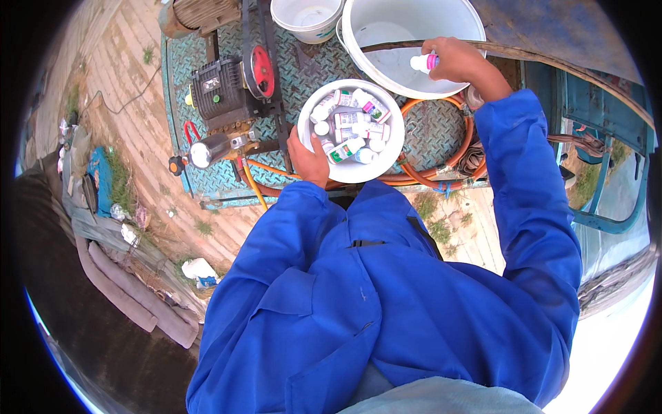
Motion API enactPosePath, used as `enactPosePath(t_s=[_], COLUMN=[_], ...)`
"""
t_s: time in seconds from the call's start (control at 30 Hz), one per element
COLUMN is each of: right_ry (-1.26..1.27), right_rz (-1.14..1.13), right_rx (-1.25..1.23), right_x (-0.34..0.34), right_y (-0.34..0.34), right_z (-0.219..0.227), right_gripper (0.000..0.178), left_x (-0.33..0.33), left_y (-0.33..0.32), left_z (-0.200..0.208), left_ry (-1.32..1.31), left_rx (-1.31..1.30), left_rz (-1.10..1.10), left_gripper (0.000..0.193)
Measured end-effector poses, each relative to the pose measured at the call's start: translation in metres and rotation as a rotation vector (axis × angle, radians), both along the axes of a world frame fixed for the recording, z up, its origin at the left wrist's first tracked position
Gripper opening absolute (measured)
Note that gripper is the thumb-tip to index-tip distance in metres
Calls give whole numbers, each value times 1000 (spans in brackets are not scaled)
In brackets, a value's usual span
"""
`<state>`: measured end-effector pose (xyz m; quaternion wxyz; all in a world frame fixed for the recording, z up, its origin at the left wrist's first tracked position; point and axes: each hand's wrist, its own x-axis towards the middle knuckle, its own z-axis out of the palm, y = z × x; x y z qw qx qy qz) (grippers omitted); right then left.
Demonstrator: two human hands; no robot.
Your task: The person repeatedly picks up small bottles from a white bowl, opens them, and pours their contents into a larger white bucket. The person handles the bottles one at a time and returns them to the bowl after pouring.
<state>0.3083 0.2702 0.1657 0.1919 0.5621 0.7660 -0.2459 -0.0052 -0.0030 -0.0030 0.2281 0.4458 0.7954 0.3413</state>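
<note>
My left hand [310, 160] grips the left rim of a round white tub [396, 127], with the thumb over its inner edge. Inside that tub lie several small white bottles [346, 149] with green, pink and purple labels, jumbled on their sides and upright. Over the large white bucket [476, 27], my right hand [456, 61] is closed around another small white bottle [424, 63] with a pink label. The bottle is tilted sideways, its white cap pointing left, and the fingers hide part of it. A long brown stick [552, 61] crosses the bucket's mouth, passing by the right hand.
A teal tread-plate platform [231, 172] carries a dark pump [221, 90] with a red pulley [260, 71]. A smaller white bucket [310, 27] stands at the back. Orange hose [469, 131] coils right of the tub. Teal metal framing [603, 217] rises at the right.
</note>
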Motion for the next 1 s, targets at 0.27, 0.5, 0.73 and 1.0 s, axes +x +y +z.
enactPosePath(t_s=[0.27, 0.5, 0.73, 1.0], right_ry=[-61, -31, -37, -3], right_rz=[137, 276, 289, 271], right_rx=[215, 384, 438, 415], right_x=[3, 14, 17, 24], right_y=[7, 0, -1, 0], right_z=[41, 44, 57, 72], right_gripper=[52, 38, 45, 51], left_x=[-1, -1, -1, -1], left_y=[1, 0, 1, 0], left_z=[-3, -3, -3, -4], left_ry=[15, 33, 32, 32], left_rx=[-10, -14, -10, -5], left_rz=[-17, -15, -24, -23], left_gripper=[56, 55, 55, 55])
